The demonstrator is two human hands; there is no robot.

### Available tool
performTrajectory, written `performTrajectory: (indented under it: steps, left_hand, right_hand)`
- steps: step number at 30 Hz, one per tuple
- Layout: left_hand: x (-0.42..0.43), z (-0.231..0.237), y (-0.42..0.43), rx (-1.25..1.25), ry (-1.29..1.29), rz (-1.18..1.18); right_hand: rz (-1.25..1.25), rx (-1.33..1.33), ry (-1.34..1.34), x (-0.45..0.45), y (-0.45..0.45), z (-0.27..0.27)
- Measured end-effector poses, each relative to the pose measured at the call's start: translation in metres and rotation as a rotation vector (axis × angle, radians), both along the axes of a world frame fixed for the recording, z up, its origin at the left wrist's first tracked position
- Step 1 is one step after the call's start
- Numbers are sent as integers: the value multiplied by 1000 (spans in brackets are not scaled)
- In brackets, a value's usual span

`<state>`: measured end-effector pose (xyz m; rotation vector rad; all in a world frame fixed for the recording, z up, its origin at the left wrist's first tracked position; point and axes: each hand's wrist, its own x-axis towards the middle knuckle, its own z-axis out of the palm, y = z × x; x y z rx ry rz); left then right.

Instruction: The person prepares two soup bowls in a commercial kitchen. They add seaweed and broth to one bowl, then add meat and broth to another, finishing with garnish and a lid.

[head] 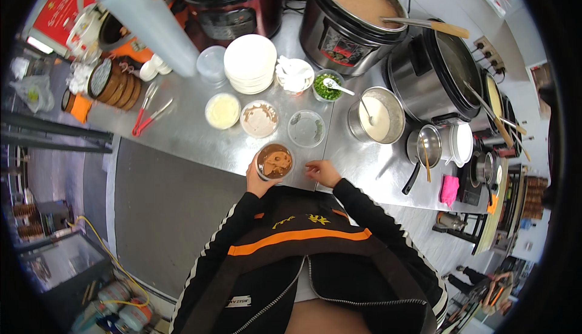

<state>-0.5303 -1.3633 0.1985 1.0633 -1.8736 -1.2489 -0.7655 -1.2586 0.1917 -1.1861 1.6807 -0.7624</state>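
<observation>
My left hand [258, 180] is wrapped around the side of a round plastic tub [274, 161] holding brown paste, at the steel counter's front edge. To its right, my right hand [323, 173] hovers with half-bent fingers and nothing visible in them. Just beyond are three more round tubs. One has a pale yellow filling [223, 111]; another, a pinkish-brown mix with smears on its wall [259, 119]. The third is a clear tub [306, 128] with dark green bits inside. Behind them a small tub of chopped green herbs [328, 86] has a white spoon [338, 86] in it.
Stacked white lids [250, 63], a bowl of white spoons [294, 75] and red-handled tongs [148, 113] lie behind and left. Large electric cookers [354, 20] with ladles line the back. Rightward are a steel pot of creamy liquid [376, 115] and a saucepan [423, 149]. A person [493, 288] is far right.
</observation>
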Motion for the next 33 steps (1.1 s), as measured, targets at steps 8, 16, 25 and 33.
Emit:
performTrajectory:
  steps: [8, 16, 25, 33]
  left_hand:
    - [-6, -10, -14, 76, -7, -38]
    - [36, 22, 14, 65, -456, 265]
    - [-139, 120, -97, 1257, 544, -254]
    - [-249, 51, -144, 1608, 473, 91]
  right_hand:
    - [-181, -411, 1128, -150, -109, 83]
    - [105, -67, 1384, -189, -164, 52]
    - [36, -439, 1137, -210, -165, 75]
    - [103, -385, 851, -216, -176, 48]
